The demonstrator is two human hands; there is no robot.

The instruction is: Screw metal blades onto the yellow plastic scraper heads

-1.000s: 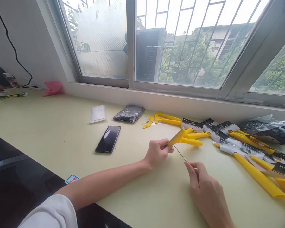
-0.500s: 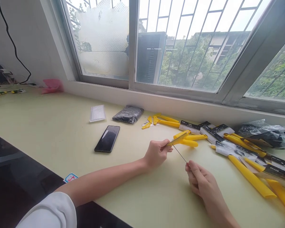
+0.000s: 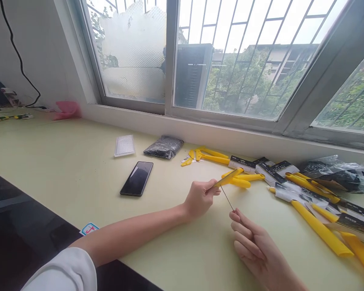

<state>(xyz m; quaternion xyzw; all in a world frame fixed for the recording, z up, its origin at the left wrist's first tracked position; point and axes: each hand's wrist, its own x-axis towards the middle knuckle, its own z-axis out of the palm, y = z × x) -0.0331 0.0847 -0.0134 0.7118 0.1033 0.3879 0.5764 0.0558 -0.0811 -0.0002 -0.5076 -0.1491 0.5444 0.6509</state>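
My left hand (image 3: 202, 199) is closed around the end of a yellow scraper (image 3: 230, 176), held above the table with its flat head pointing up to the right. From below, the thin metal shaft of a screwdriver (image 3: 227, 198) meets the scraper's underside. My right hand (image 3: 255, 244) pinches the lower end of that shaft tool between thumb and fingers, and its handle is hidden in the palm. Just behind the held scraper lie yellow handles (image 3: 251, 177) on the table. Small yellow pieces (image 3: 187, 161) rest farther back.
A black phone (image 3: 136, 178) lies left of my hands. Behind it are a clear flat case (image 3: 124, 146) and a plastic-wrapped black packet (image 3: 164, 146). Several packaged yellow scrapers (image 3: 321, 228) and a clear bag (image 3: 339, 173) fill the right side. The window ledge (image 3: 133, 117) bounds the back.
My right hand has shifted slightly left and rolled, its fingers now turned more towards me on the screwdriver. My left hand and the scraper have stayed nearly still.
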